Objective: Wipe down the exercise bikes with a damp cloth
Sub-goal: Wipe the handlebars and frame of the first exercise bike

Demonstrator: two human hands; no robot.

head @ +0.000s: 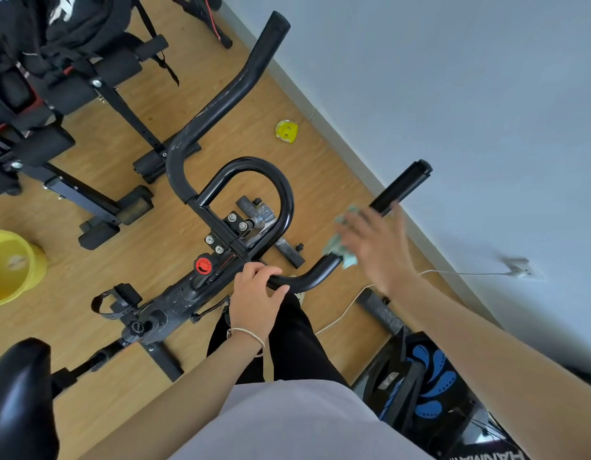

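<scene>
Now the left hand (258,293) is gripping the black metal handlebar (289,200) at six o'clock while the blurry right hand (375,242), hold unclear, is rubbing a green cloth (339,242) at three o'clock, probably sliding outward next.

Illumination: bright, even and diffuse; the source is not in view. Glare: thin white streaks run along the handlebar (221,104), and a soft sheen lies on the saddle (18,376) well below-left of it. Shadows on the floor (61,327) beneath the handlebar are faint and soft-edged. Motion blur: the right hand (377,247) and cloth (340,240), just right of the handlebar, are smeared. Wide-angle bending increases away from the handlebar.
</scene>
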